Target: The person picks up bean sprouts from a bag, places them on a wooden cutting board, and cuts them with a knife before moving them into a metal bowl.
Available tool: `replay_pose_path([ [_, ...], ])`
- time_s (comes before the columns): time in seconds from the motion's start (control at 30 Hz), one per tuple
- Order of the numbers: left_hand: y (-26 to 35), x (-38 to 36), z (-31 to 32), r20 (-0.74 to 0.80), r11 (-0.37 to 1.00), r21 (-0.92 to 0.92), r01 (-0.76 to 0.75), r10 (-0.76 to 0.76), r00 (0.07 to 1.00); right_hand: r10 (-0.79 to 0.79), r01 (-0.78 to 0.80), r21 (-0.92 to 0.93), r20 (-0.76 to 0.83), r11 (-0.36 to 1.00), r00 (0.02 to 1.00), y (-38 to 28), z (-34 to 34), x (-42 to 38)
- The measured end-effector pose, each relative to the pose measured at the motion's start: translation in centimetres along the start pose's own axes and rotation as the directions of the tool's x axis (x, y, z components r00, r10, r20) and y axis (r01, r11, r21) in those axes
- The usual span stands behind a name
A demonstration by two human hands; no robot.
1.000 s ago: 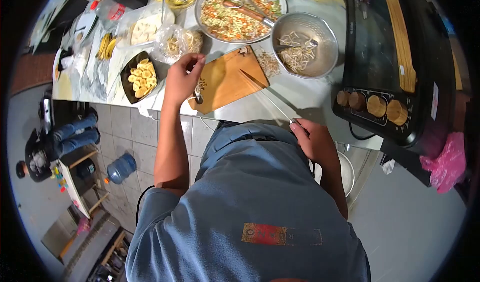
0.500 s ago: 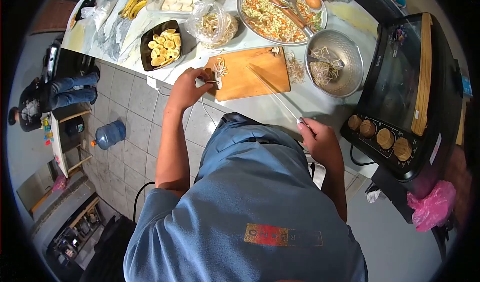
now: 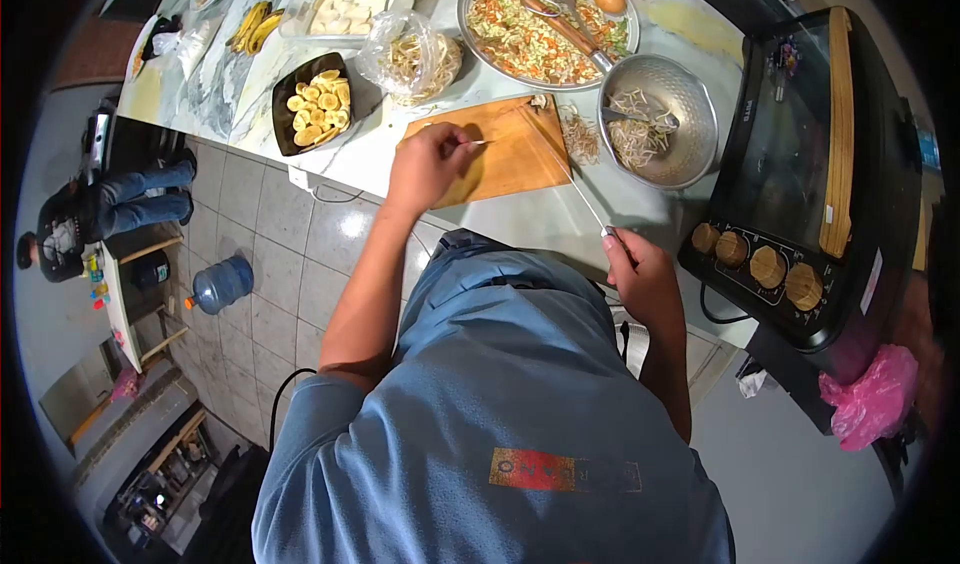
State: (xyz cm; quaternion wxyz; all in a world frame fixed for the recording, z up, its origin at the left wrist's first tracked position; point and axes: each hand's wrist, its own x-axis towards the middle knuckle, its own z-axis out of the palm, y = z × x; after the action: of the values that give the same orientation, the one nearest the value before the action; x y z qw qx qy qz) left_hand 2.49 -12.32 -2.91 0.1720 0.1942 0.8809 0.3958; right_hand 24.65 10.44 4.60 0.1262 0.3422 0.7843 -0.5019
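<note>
My left hand (image 3: 430, 167) is over the left side of the wooden cutting board (image 3: 505, 179), with thumb and fingers pinched on a thin pale bean sprout (image 3: 482, 142). In my right hand (image 3: 642, 276), at the counter's front edge, is the handle of a long thin knife (image 3: 580, 192). Its blade slants across the board's right part, tip toward the far edge. Loose sprout scraps (image 3: 580, 136) lie just right of the board. Farther right, a dimpled metal bowl (image 3: 695, 159) holds more sprouts (image 3: 638, 149) and a utensil. A clear plastic bag of sprouts (image 3: 425, 64) sits behind the board.
A round tray (image 3: 468, 44) of chopped vegetables, with spoons and an egg (image 3: 608, 0), is at the back. Banana slices fill a dark dish (image 3: 278, 114) on the left. A black toaster oven (image 3: 785, 164) stands right. Another person (image 3: 110, 199) is far left, near a water jug (image 3: 222, 286).
My left hand has moved right from the board's left edge to over the board, now with a sprout pinched in it. My right hand still holds the knife, nearly unmoved.
</note>
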Motion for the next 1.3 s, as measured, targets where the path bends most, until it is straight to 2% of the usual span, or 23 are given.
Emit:
replay_pose_path([
  [0.17,1.5,1.2,4.0,-0.036,0.997,0.071,-0.030,0.032,0.999,0.038,-0.038,0.041,-0.015,0.998,0.999,0.2,0.4,-0.5],
  [0.23,1.4,1.4,4.3,-0.022,0.996,0.083,-0.016,0.018,1.000,0.095,-0.100,0.076,0.069,0.992,0.993,-0.3,0.4,-0.6],
  [0.4,1.7,1.8,3.9,0.013,0.982,0.108,0.156,-0.158,0.987,0.100,-0.103,0.029,0.092,0.994,0.991,-0.9,0.9,-0.5],
  [0.57,2.1,1.8,3.8,0.048,0.967,0.155,0.202,-0.212,0.976,0.105,-0.107,0.014,0.103,0.994,0.989,-0.9,1.3,-0.8],
  [1.07,1.8,2.4,3.7,0.084,0.964,0.158,0.214,-0.229,0.970,0.063,-0.061,-0.024,0.088,0.998,0.994,-0.5,1.8,-0.6],
  [1.13,1.8,2.5,3.7,0.081,0.966,0.164,0.202,-0.217,0.973,-0.050,0.053,-0.096,0.033,0.994,0.998,0.0,2.1,-0.6],
  [1.3,1.5,2.5,3.7,0.083,0.969,0.167,0.184,-0.200,0.976,-0.051,0.052,-0.136,0.010,0.989,0.999,-0.4,2.3,-0.9],
])
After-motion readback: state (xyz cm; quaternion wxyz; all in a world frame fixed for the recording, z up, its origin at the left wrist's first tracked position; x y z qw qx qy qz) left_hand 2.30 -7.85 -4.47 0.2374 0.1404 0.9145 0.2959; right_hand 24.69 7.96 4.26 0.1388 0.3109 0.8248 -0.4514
